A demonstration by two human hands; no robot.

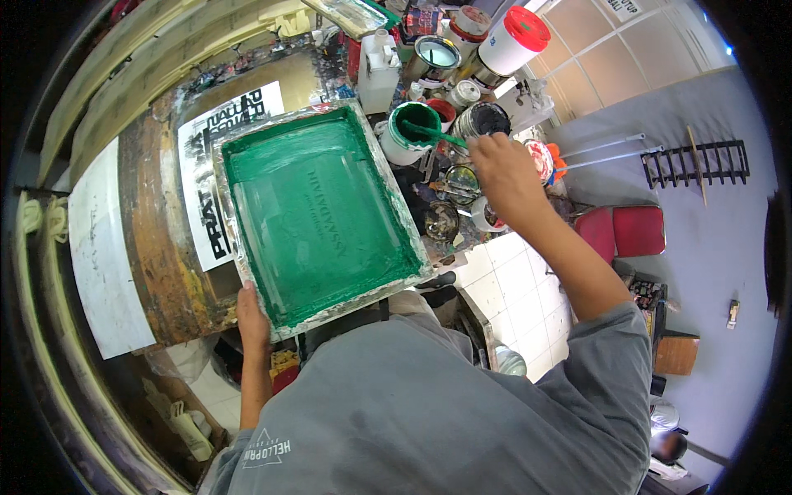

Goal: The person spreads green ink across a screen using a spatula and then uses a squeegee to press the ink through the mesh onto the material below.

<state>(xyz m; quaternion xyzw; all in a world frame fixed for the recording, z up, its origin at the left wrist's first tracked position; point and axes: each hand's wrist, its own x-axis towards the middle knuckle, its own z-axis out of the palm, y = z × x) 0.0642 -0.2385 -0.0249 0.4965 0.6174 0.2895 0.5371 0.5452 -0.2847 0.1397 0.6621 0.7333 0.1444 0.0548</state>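
A screen printing frame (pixel 408 235), its mesh coated with green ink, lies tilted in front of me on the work table. My left hand (pixel 252 318) grips the frame's near left edge, with fingers partly hidden beneath it. Past the frame's far right corner stands a white tub (pixel 403 153) of green ink. My right hand (pixel 505 175) is closed on the outer end of a green ink-covered stirring stick (pixel 445 134). The stick's other end reaches into the tub; its tip is hard to make out against the ink.
Open cans stand around the tub, including a dark ink can (pixel 483 122) and a paint can (pixel 436 59). Behind them are a white bucket with a red lid (pixel 516 40) and a white jug (pixel 378 78). Printed paper (pixel 196 186) lies left of the frame. Red chairs (pixel 638 231) stand at right.
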